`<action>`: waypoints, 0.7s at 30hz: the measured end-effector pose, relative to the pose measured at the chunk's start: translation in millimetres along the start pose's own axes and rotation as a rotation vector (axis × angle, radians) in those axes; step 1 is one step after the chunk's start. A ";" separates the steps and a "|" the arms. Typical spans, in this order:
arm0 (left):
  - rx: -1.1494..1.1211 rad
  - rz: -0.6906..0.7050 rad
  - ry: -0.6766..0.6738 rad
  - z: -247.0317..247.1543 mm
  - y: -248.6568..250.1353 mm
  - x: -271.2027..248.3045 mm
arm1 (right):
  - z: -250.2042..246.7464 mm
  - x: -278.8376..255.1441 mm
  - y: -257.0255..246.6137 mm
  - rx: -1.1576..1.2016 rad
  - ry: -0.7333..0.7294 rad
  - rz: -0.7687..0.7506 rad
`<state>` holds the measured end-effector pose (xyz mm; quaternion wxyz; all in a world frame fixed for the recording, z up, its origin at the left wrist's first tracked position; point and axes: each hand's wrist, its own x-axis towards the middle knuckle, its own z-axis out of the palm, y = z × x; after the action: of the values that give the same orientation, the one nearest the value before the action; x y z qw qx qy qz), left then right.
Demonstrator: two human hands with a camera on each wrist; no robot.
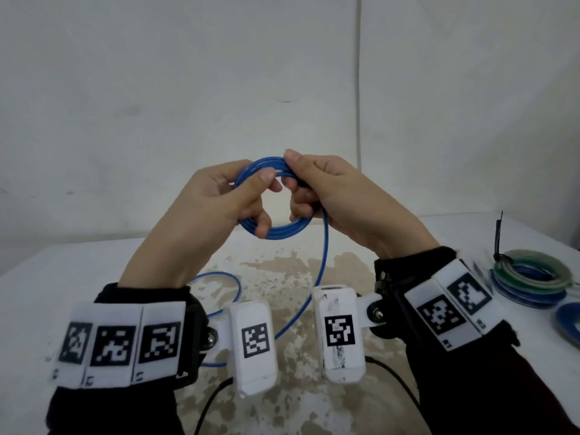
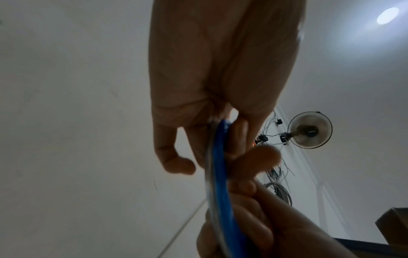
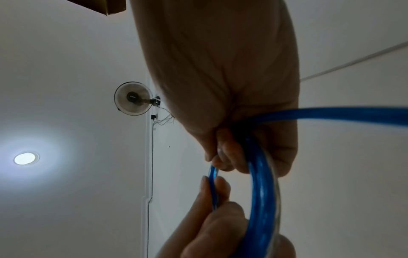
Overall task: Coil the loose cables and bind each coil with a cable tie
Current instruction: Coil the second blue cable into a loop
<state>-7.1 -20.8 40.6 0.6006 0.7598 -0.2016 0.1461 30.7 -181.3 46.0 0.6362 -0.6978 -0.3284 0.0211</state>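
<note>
Cable (image 1: 276, 229) coil sits raised above the counter (image 1: 94, 277), my left hand (image 1: 219, 199) and right hand (image 1: 329, 196) both gripping it. I'd keep the loops even, feed the trailing tail in slowly, and never loosen the pinch.

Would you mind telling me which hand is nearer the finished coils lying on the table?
Right. The right hand is raised on the side of the finished coils; the left hand is farther across.
</note>
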 end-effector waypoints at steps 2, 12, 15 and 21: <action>-0.046 -0.049 -0.052 -1.2 0.0 -0.4 | 1.3 -0.5 -0.5 -0.058 0.002 0.003; 0.042 0.015 -0.059 -8.6 3.1 -4.5 | 11.7 -1.8 -4.0 -0.056 -0.031 -0.041; 0.003 0.075 0.050 -6.5 2.9 -2.1 | 9.4 -0.7 -3.4 0.045 0.007 -0.033; -0.152 0.102 0.116 4.9 5.2 0.5 | 2.3 -0.2 -4.4 0.138 -0.029 -0.035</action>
<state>-9.3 -26.7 44.1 0.6588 0.6911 -0.2156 0.2044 27.6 -179.5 49.4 0.6783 -0.6459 -0.3476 0.0426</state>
